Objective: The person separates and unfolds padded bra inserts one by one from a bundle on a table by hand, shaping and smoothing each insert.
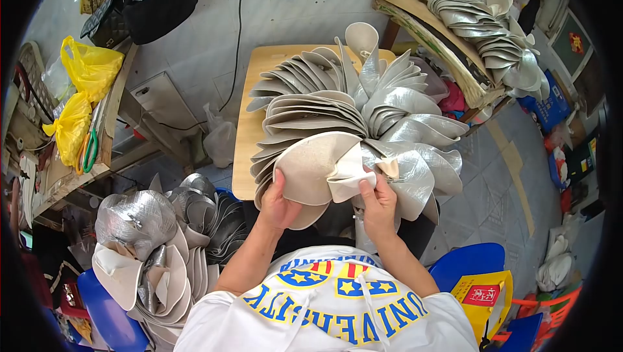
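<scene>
Clock set on seated person, 12 straight ahead. At 10, yellow plastic bags (92, 69) on wooden bench (117, 115), contents n/v; green scissor handles (91, 150) next to them. At 9, pile of silver/beige pcs (139, 222) by blue chair (113, 316). At 11, blk handbag (159, 11), contents n/v; nearer in, clear plastic bag (219, 138), can't tell what's inside. L hand (279, 206) grasping L edge of beige pc (315, 163), fingers under, thumb on top. Pc sits btwn hands at 12, over near edge of wooden table (245, 180) w/ fanned stack (311, 115). R hand (378, 199) pinching its white fold (349, 175). At 1, another stack (467, 24) on a board. At 3, yellow bag (483, 297) w/ red label, contents n/v.
</scene>
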Demonstrator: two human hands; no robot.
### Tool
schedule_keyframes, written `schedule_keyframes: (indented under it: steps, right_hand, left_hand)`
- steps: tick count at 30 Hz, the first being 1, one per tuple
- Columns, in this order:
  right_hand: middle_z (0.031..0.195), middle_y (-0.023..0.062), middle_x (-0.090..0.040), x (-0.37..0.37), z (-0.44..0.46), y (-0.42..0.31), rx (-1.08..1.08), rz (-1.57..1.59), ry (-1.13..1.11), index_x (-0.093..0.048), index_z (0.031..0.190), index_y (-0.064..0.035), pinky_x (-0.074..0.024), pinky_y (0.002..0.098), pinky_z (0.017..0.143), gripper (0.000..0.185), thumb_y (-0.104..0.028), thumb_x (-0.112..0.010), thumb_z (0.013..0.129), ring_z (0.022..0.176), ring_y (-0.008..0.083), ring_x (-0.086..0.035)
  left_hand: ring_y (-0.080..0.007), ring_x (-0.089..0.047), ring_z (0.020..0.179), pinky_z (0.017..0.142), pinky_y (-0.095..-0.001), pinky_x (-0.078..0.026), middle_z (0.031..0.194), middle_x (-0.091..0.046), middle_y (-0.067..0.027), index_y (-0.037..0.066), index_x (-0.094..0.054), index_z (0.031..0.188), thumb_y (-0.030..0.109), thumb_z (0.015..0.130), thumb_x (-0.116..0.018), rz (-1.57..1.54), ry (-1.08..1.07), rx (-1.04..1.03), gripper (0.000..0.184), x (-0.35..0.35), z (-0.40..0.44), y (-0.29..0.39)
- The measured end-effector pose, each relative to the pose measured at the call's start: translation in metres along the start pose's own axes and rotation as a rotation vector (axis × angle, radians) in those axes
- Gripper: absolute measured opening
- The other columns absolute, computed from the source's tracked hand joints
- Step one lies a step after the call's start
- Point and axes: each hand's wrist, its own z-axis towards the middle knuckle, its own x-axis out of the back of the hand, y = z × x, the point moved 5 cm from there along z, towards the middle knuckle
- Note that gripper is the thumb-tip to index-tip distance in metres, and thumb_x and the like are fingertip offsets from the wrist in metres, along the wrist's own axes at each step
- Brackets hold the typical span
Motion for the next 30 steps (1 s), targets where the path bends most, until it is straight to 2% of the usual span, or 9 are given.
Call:
schedule_keyframes:
  steps: [8, 11, 12, 15, 18, 21, 22, 28, 30]
  right_hand:
    - [0.091, 0.0009, -0.061, -0.011, 0.028, 0.018, 0.047, 0.13, 0.096, -0.056, 0.1, 0.0016, -0.0446, 0.021, 0.072, 0.017, -0.015, -0.059, 0.095, 0.081, 0.0052, -0.054]
    - [0.089, 0.0011, -0.062, -0.017, 0.042, 0.03, 0.006, -0.035, 0.077, -0.056, 0.098, 0.0007, -0.0449, 0.0217, 0.069, 0.017, -0.015, -0.06, 0.094, 0.077, 0.0054, -0.054]
    - [0.087, 0.0012, -0.062, -0.019, 0.045, 0.032, -0.016, -0.035, 0.05, -0.054, 0.103, 0.0003, -0.0458, 0.0228, 0.067, 0.021, -0.017, -0.062, 0.093, 0.074, 0.0059, -0.055]
    - [0.092, 0.0047, -0.062, -0.026, 0.05, 0.027, -0.007, -0.017, 0.042, -0.049, 0.113, 0.0, -0.0467, 0.0252, 0.072, 0.027, -0.017, -0.059, 0.095, 0.079, 0.0085, -0.056]
    - [0.113, 0.0126, -0.057, -0.023, 0.04, 0.016, 0.167, -0.179, 0.05, -0.039, 0.127, -0.0017, -0.0448, 0.0268, 0.086, 0.037, -0.016, -0.054, 0.097, 0.101, 0.014, -0.054]
    - [0.132, 0.0191, -0.044, -0.021, 0.019, 0.0, 0.535, -0.638, 0.034, -0.027, 0.138, -0.0031, -0.0427, 0.0311, 0.093, 0.053, -0.019, -0.054, 0.096, 0.118, 0.0222, -0.046]
    - [0.14, 0.0211, -0.034, -0.017, 0.013, 0.009, 0.554, -0.572, -0.008, -0.02, 0.142, -0.0045, -0.0397, 0.0355, 0.1, 0.064, -0.02, -0.059, 0.093, 0.128, 0.0261, -0.038]
    - [0.135, 0.0191, -0.041, -0.006, 0.002, 0.039, 0.439, -0.4, -0.026, -0.021, 0.139, -0.0035, -0.0467, 0.0372, 0.093, 0.073, -0.005, -0.069, 0.084, 0.114, 0.0266, -0.052]
    - [0.128, 0.0167, -0.047, -0.005, 0.003, 0.039, 0.511, -0.46, -0.028, -0.027, 0.136, -0.0031, -0.0495, 0.0354, 0.087, 0.069, -0.002, -0.07, 0.083, 0.106, 0.0249, -0.056]
  left_hand:
    - [-0.0246, -0.039, 0.134, 0.112, -0.0422, -0.029, 0.144, -0.042, -0.009, 0.005, -0.033, 0.143, 0.043, 0.099, -0.042, 0.138, -0.005, 0.009, 0.059, 0.005, -0.001, 0.001]
    - [-0.0246, -0.038, 0.134, 0.112, -0.0424, -0.029, 0.145, -0.041, -0.0088, 0.006, -0.032, 0.144, 0.043, 0.099, -0.043, 0.109, 0.012, 0.034, 0.059, 0.003, 0.0, 0.003]
    - [-0.0246, -0.038, 0.134, 0.112, -0.0425, -0.029, 0.145, -0.041, -0.0087, 0.006, -0.032, 0.144, 0.043, 0.099, -0.043, 0.088, 0.024, 0.046, 0.059, 0.002, 0.0, 0.004]
    - [-0.0245, -0.038, 0.134, 0.112, -0.0429, -0.029, 0.145, -0.04, -0.0085, 0.007, -0.032, 0.144, 0.043, 0.099, -0.041, 0.066, 0.032, 0.037, 0.059, 0.003, 0.001, 0.003]
    - [-0.0246, -0.038, 0.134, 0.112, -0.0431, -0.029, 0.144, -0.041, -0.0086, 0.007, -0.033, 0.143, 0.044, 0.1, -0.039, 0.042, 0.088, -0.007, 0.057, -0.004, 0.003, 0.005]
    - [-0.0245, -0.039, 0.134, 0.111, -0.0424, -0.029, 0.144, -0.042, -0.0088, 0.006, -0.034, 0.142, 0.044, 0.101, -0.036, 0.027, 0.073, -0.017, 0.057, -0.012, 0.005, 0.01]
    - [-0.0244, -0.039, 0.133, 0.111, -0.0422, -0.029, 0.144, -0.042, -0.0089, 0.006, -0.034, 0.142, 0.044, 0.101, -0.036, 0.029, 0.072, -0.021, 0.057, -0.012, 0.006, 0.01]
    - [-0.0242, -0.04, 0.133, 0.111, -0.0416, -0.03, 0.143, -0.043, -0.0092, 0.006, -0.035, 0.142, 0.045, 0.101, -0.033, 0.049, 0.058, -0.031, 0.056, -0.015, 0.006, 0.01]
    - [-0.0242, -0.04, 0.132, 0.111, -0.0418, -0.03, 0.143, -0.043, -0.0093, 0.006, -0.035, 0.142, 0.045, 0.101, -0.032, 0.047, 0.068, -0.031, 0.056, -0.014, 0.005, 0.01]
